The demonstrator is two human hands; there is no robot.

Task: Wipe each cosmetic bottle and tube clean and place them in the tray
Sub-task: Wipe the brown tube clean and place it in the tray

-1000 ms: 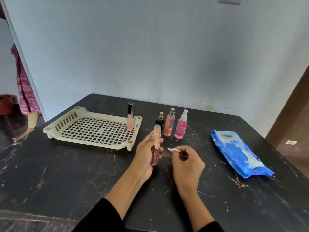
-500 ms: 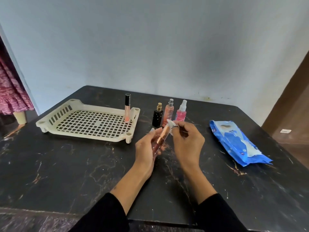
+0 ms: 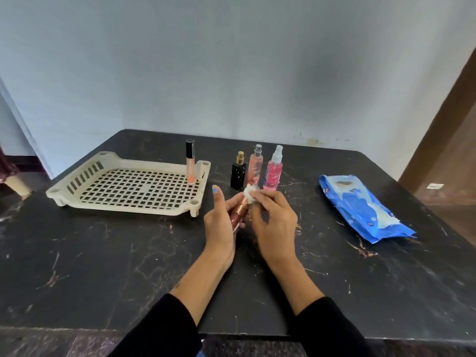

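My left hand (image 3: 222, 222) grips a slim lip gloss tube (image 3: 239, 213) with a copper cap, tilted up to the right above the table. Its top end is covered by a small white wipe (image 3: 249, 195) pinched in my right hand (image 3: 274, 219). A cream slotted tray (image 3: 85, 176) sits to the left, with one peach gloss tube with a black cap (image 3: 190, 163) standing in its far right corner. Behind my hands stand a black perfume bottle (image 3: 238, 172), a peach spray bottle (image 3: 255, 164) and a pink spray bottle (image 3: 274, 170).
A blue pack of wipes (image 3: 360, 208) lies on the right of the black marbled table (image 3: 103, 253). The wall runs close behind the table. A brown door frame (image 3: 443, 124) stands at the right.
My right hand has lifted the wipe from the table up to the tube's top end. My left hand has tilted the tube from upright toward the right.
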